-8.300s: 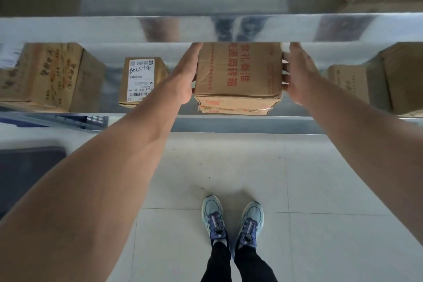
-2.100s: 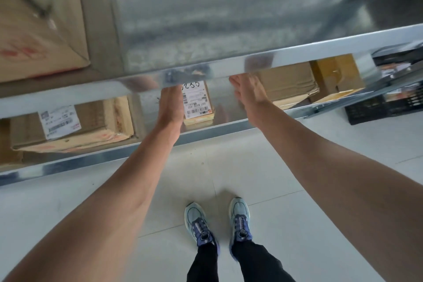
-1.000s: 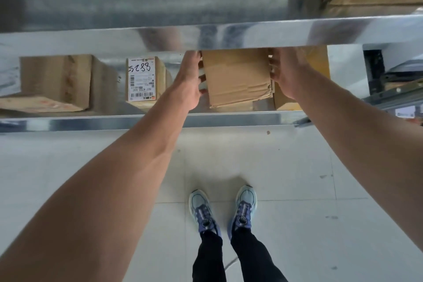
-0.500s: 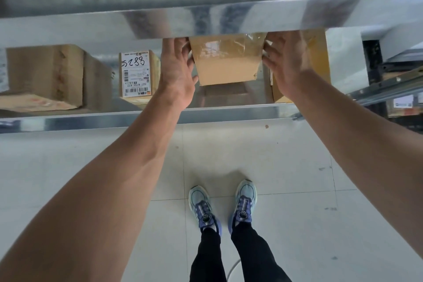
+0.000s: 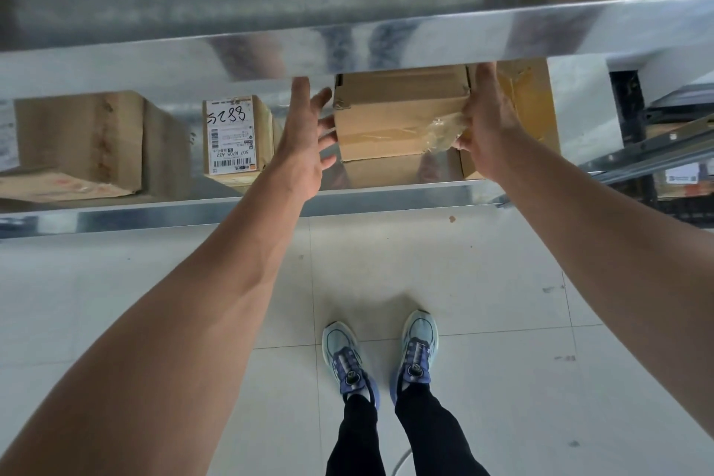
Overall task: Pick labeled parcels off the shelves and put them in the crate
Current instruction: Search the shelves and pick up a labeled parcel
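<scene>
Parcel [image 5: 398, 120] lower now: right fingers [image 5: 473, 116] gripping its edge, left fingers [image 5: 305, 97] splayed.

Upper shelf beam [image 5: 347, 46] overhangs the taped cardboard box [image 5: 402, 120] closely; you have little headroom above it. Left of the box, a gap runs to the labelled parcel [image 5: 232, 135] marked S288; your left hand [image 5: 305, 139] occupies it, fingers spread. Further left, a large cardboard box [image 5: 85, 143] blocks the bay. Right of the box, your right hand [image 5: 490, 127] grips its side, with a carton [image 5: 529, 100] just beside. In front of the box, the lower shelf edge [image 5: 232, 211] is unobstructed, with open floor [image 5: 386, 263] below.
</scene>
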The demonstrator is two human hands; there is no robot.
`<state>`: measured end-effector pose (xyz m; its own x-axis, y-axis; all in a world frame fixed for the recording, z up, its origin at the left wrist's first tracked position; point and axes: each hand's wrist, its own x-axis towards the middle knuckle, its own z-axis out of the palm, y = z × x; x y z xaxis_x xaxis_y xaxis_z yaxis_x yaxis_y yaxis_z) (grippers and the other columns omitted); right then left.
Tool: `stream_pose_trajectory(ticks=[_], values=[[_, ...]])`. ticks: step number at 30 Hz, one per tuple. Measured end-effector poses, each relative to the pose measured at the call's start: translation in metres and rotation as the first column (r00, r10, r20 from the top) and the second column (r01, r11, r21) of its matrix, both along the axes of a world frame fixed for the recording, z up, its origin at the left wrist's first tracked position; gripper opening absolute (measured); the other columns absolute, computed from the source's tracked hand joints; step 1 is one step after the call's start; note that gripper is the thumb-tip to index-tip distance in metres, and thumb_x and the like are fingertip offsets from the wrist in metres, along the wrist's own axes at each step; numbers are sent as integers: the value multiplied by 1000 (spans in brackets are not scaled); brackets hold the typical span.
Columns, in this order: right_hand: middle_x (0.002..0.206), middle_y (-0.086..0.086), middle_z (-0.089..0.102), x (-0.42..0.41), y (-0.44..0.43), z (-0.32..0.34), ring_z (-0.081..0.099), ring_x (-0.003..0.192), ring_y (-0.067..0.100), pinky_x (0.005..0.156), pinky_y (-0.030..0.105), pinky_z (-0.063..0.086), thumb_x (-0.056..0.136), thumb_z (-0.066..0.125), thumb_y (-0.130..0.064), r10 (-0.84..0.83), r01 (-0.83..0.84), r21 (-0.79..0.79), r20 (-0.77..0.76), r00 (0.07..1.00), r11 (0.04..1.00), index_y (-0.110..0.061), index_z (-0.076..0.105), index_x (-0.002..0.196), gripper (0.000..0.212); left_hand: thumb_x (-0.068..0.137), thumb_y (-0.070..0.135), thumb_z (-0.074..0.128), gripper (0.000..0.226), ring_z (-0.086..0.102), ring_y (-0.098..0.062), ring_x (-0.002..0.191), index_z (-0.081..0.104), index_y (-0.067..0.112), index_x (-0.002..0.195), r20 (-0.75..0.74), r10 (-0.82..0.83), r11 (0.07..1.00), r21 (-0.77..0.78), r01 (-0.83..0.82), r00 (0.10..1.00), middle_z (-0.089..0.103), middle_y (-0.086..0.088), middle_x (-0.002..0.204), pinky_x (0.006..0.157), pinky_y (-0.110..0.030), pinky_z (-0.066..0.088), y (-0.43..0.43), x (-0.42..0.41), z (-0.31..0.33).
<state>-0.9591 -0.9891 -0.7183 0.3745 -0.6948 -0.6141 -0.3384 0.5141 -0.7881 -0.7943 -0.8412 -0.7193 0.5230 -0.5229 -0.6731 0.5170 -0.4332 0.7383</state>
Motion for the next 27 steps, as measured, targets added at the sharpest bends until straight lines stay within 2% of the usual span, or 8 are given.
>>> stream_pose_trajectory(ticks=[3,5,8,11,16,19,24,27], values=[[123,0,74,-2,-10,-3,66,118,27,101,44,48,103,19,-67,13,-13,-14,23,1000,1000,-29,70,118,65,102,65,16,62,58,-11,104,67,35,118,3,42,999,-27,-42,999,74,14,102,111,-50,26,-5,-1,4],[103,-5,78,-9,-12,-7,70,96,20,82,36,49,101,20,-69,23,-22,-16,67,997,1000,-22,73,118,73,102,59,23,53,59,-8,95,67,31,96,16,91,994,-65,-90,996,74,18,81,103,-49,27,-4,0,3],[85,-3,71,-15,-10,-16,63,82,18,85,43,47,96,22,-78,6,-5,-2,91,996,1000,-13,70,112,81,92,69,33,56,66,-19,90,64,23,96,13,94,987,-134,-92,995,74,1,86,94,-45,38,0,-4,-2],[106,7,77,-17,-3,-26,69,104,26,102,52,50,86,20,-88,20,-25,50,96,995,998,-9,68,124,100,90,79,36,70,66,-24,95,67,18,100,35,62,986,-155,-56,997,73,-7,97,87,-40,43,5,-15,-6],[125,4,74,-16,11,-38,68,120,25,110,51,49,93,14,-80,41,-53,101,122,992,993,-24,63,138,86,107,57,25,54,72,-8,75,65,21,107,-3,93,968,-232,-91,996,74,2,88,60,-19,53,4,-32,-14],[124,3,75,-17,14,-45,69,119,24,110,52,49,97,11,-76,28,-46,137,129,991,990,-26,62,139,82,108,57,20,58,74,-11,84,66,23,102,-31,74,966,-248,-80,997,77,6,84,70,-25,55,4,-40,-18],[123,2,75,-19,14,-49,70,117,23,108,51,50,100,7,-72,65,-86,137,150,987,987,-27,64,137,82,106,63,21,63,70,-22,116,71,26,118,-19,64,971,-232,-66,998,75,-5,120,102,-44,51,6,-42,-23],[125,2,74,-19,14,-53,69,119,24,108,52,50,99,6,-73,79,-101,144,150,986,984,-29,64,137,83,107,61,18,63,73,-16,104,72,28,112,-6,43,969,-242,-43,999,79,1,103,97,-40,51,5,-44,-24]])
